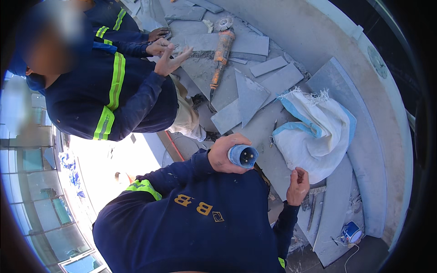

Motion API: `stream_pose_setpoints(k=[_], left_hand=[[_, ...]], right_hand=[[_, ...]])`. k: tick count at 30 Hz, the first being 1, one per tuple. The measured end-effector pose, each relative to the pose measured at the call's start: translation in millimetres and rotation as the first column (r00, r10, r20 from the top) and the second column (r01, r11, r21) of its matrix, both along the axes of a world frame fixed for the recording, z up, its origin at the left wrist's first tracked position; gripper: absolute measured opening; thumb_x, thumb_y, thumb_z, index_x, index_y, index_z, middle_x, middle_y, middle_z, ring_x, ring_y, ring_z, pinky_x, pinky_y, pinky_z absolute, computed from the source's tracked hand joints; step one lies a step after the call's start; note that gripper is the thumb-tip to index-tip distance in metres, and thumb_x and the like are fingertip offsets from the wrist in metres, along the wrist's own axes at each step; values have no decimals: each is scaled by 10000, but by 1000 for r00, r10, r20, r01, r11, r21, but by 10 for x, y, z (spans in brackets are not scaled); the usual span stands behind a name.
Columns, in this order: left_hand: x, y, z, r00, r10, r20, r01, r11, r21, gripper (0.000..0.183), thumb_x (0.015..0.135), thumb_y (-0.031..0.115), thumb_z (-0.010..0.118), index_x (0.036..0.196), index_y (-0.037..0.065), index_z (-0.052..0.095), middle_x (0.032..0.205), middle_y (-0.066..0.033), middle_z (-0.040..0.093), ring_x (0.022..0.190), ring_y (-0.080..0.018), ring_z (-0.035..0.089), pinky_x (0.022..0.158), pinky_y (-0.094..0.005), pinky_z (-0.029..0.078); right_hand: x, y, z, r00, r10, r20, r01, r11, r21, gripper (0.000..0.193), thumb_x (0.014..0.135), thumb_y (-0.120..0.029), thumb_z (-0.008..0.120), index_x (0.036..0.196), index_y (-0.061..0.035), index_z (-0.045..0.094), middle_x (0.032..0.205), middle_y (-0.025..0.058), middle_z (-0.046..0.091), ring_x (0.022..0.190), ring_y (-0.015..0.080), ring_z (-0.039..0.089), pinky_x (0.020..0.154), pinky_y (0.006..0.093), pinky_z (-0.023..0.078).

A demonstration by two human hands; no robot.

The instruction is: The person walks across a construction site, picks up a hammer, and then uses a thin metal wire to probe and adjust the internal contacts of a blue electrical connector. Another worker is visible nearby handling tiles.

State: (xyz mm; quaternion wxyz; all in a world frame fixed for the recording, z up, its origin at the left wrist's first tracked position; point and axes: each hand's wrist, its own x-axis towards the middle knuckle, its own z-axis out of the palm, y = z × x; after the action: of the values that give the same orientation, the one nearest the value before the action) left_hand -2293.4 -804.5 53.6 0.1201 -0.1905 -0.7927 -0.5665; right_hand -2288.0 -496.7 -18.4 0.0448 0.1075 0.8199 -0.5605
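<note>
My left hand (223, 154) is wrapped round a blue industrial plug (235, 156), its round open end and metal pins facing up. To its right, my right hand (298, 187) is closed, thumb and fingertips pinched together. Whatever it pinches, if anything, is too small to make out. Close to those fingertips lies a crumpled white woven sack (314, 141) with light blue stripes and a frayed edge. An orange angle grinder (223, 54) rests farther off among grey slabs, away from both hands.
Cut grey stone slabs (251, 95) lie scattered over the work area. A low curved wall (387, 113) bounds the right side. Two co-workers (136, 91) in navy with reflective bands are at the left. A small blue-and-white container (351, 233) stands lower right.
</note>
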Motion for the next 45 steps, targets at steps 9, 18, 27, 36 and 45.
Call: stream_pose_setpoints(k=[9, 18, 27, 36, 45], left_hand=[[74, -326, 28, 997, 42, 58, -46, 997, 61, 617, 653, 176, 884, 1167, 67, 562, 1029, -113, 642, 923, -303, 658, 798, -359, 516], [213, -520, -91, 984, 147, 103, -158, 980, 117, 588, 673, 210, 883, 1160, 75, 581, 1059, -116, 647, 954, -297, 654, 821, -364, 513], [279, -741, -6, 947, 297, 118, -310, 943, 118, 551, 714, 233, 863, 1159, 70, 582, 1056, -111, 659, 970, -288, 664, 845, -357, 512], [267, -774, 57, 923, 362, 133, -374, 924, 79, 548, 718, 231, 859, 1152, 63, 571, 1037, -122, 666, 953, -299, 675, 826, -361, 521], [223, -719, 1, 923, 367, 119, -379, 920, 100, 569, 692, 205, 869, 1149, 57, 563, 1001, -130, 666, 921, -306, 678, 812, -366, 525]], right_hand=[[-274, -438, 99, 991, 133, -27, -133, 991, -3, 197, 937, -125, 605, 1049, 36, 615, 907, 77, 645, 804, 135, 592, 752, 282, 482], [-369, -833, 207, 966, 260, -7, -260, 965, -19, 196, 927, -135, 622, 1021, 36, 622, 870, 65, 647, 770, 126, 583, 723, 277, 478], [-460, -1117, 278, 937, 345, -60, -347, 937, -31, 202, 913, -142, 633, 1003, 39, 621, 845, 74, 646, 762, 137, 587, 718, 280, 479], [-458, -1134, 191, 924, 375, -72, -376, 926, -14, 189, 910, -131, 631, 996, 37, 629, 846, 81, 654, 760, 142, 596, 721, 284, 485], [-498, -1081, 160, 925, 378, -42, -379, 924, -47, 172, 934, -126, 614, 1007, 29, 620, 858, 54, 641, 773, 120, 582, 738, 268, 476]])
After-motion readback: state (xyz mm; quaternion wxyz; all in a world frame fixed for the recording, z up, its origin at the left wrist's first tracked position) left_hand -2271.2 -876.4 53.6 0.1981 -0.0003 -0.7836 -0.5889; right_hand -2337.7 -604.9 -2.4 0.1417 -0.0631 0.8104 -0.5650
